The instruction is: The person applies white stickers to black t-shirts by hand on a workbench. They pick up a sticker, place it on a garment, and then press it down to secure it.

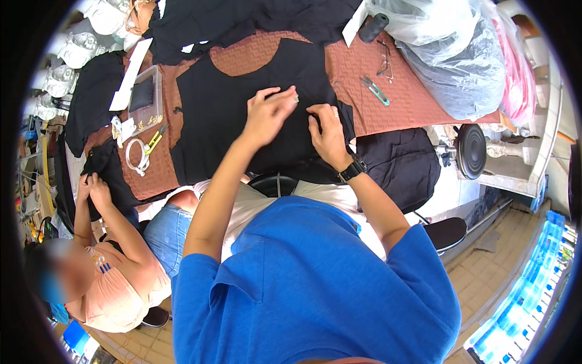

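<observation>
A black garment piece (218,115) with a curved neckline cut lies spread on the brown-covered table in front of me. Over its middle, my left hand (270,115) points to the right, its fingers drawn together and slightly blurred. A small pale thing (296,99) shows at these fingertips; its kind I cannot make out. My right hand (329,133), with a ring and a black wristwatch (353,168), is over the garment's right part. Its thumb and index finger are curved, with a gap between their tips. The two hands are apart.
Green-handled thread snips (374,90), glasses (386,62) and a black thread spool (374,28) lie right. Plastic-wrapped bundles (451,60) fill the far right. Left are a clear box (145,97), yellow snips (156,138) and a white ring (137,156). A co-worker (121,267) handles black cloth.
</observation>
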Demonstrator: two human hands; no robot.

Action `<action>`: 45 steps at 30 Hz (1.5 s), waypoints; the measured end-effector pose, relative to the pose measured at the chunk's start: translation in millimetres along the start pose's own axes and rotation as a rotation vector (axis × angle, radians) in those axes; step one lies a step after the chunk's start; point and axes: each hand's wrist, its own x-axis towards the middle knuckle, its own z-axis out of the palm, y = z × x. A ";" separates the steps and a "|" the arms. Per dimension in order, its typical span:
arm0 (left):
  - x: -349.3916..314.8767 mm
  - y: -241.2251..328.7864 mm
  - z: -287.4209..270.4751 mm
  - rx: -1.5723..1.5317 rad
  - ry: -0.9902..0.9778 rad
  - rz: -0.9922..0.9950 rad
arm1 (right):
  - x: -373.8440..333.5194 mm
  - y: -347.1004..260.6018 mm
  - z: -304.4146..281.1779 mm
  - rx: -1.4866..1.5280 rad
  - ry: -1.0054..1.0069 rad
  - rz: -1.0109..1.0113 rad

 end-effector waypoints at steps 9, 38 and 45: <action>-42.1 -59.6 -114.8 0.684 0.506 -0.624 | 36.2 29.2 -24.3 -0.345 0.096 0.031; 21.7 86.6 -302.9 -0.462 0.613 -0.046 | 211.2 -104.1 -103.2 0.637 -0.044 -0.031; -67.9 -29.4 -198.5 0.090 0.330 -0.361 | 70.0 -21.1 -37.5 0.212 -0.273 0.181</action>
